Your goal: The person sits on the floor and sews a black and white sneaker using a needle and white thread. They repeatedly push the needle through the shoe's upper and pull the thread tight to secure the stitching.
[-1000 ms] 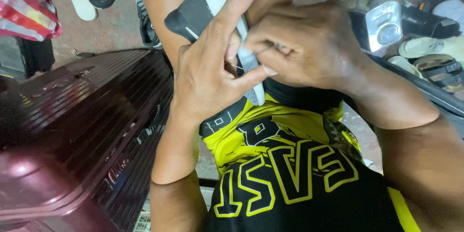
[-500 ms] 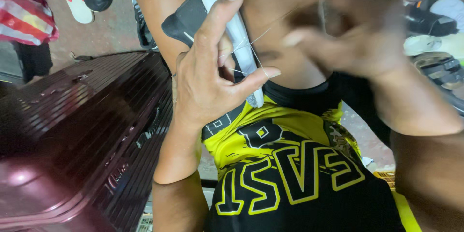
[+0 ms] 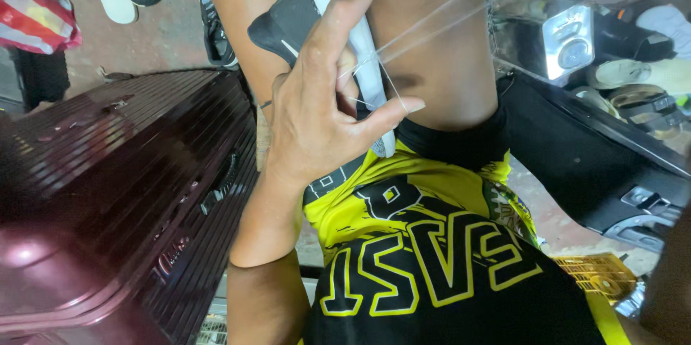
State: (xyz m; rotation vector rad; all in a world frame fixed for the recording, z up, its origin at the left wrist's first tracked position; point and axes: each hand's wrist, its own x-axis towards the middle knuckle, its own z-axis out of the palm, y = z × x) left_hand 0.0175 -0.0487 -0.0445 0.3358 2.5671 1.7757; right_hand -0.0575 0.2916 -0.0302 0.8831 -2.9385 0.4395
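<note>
Left hand [image 3: 317, 122] clamps the black shoe [image 3: 302, 17] against the knees, forefinger stretched along its white sole, thumb out under a taut clear thread [image 3: 432, 21]. The shoe's long axis runs up and slightly left. Thread stretches up-right toward the unseen right hand; maroon suitcase [image 3: 108, 201] lies alongside.

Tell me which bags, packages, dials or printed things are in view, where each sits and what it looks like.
Red-and-white striped plastic bag: top left corner, crumpled.
Silver dial housing with round gauge: upper right, boxy, shiny.
Black-and-yellow printed shirt: bottom centre, large block lettering outlined in yellow.
Yellow plastic crate: lower right, lattice surface.
Maroon ribbed hard suitcase: left, small emblem near the handle.
</note>
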